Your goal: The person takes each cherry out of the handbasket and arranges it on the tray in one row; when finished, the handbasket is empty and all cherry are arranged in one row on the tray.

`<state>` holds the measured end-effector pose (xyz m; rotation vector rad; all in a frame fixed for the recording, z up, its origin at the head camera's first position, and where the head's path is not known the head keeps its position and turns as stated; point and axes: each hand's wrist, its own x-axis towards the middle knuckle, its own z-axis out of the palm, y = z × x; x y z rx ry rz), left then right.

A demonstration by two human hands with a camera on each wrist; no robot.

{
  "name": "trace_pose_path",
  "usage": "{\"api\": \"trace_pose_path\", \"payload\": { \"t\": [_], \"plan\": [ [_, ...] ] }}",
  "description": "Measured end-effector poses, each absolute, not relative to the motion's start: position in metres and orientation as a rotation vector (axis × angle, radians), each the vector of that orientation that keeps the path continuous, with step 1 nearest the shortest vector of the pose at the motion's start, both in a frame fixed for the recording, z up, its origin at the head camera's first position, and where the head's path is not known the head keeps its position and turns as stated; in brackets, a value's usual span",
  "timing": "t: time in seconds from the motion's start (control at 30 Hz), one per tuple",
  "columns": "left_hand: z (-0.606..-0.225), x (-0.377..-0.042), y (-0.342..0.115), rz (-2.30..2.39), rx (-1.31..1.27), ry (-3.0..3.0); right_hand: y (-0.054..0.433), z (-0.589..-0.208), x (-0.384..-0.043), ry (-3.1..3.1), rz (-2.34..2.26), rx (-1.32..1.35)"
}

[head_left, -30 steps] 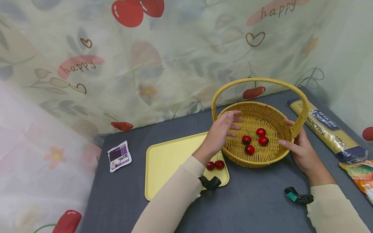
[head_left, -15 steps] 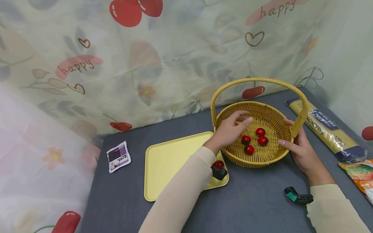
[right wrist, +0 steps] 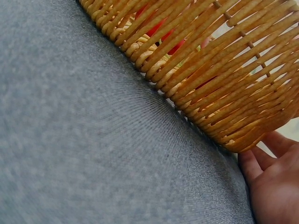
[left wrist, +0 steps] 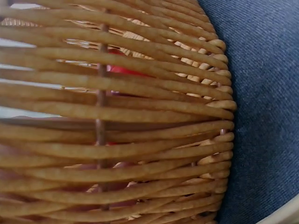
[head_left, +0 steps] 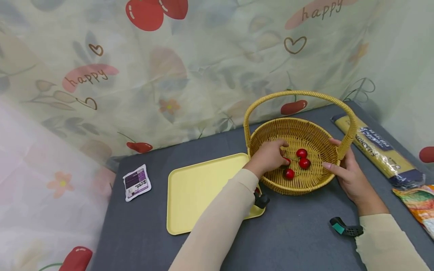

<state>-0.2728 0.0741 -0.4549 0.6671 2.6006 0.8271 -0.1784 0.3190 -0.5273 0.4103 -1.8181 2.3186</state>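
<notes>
A round wicker basket (head_left: 298, 190) with a tall arched handle stands on the table with several red cherries inside. My left hand (head_left: 269, 156) reaches over its left rim, thumb and fingers at the leftmost cherry (head_left: 286, 161), which they partly cover; whether they pinch it is hidden. Two joined cherries (head_left: 303, 158) and a single cherry (head_left: 289, 174) lie nearby on the basket's bottom. My right hand (head_left: 350, 177) grips the basket's right side, thumb over the rim, other fingers outside. In the left wrist view, wicker (left wrist: 159, 112) screens most of the left hand.
Left of the basket lies a yellow tray (head_left: 193, 195); my left sleeve covers its right part and nearly all of a cherry there. A purple-and-white packet (head_left: 137, 182) lies farther left. A long noodle pack (head_left: 379, 150) and an orange bag (head_left: 418, 205) lie at right.
My left hand has moved right and down into the basket, to the leftmost cherry. The right hand keeps its hold on the basket. The cherries in the basket look unmoved.
</notes>
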Motion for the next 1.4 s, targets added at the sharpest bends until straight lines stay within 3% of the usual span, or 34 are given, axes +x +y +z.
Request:
{"api": "trace_pose_path", "payload": {
  "t": [0.87, 1.4],
  "plan": [
    [-0.457, -0.270, 0.075, 0.755, 0.725, 2.637, 0.319, -0.528, -0.179, -1.823, 2.300, 0.423],
    [-0.450, -0.267, 0.061, 1.319, 0.792, 2.514, 0.319, -0.528, -0.178, -1.829, 2.305, 0.408]
  ]
}}
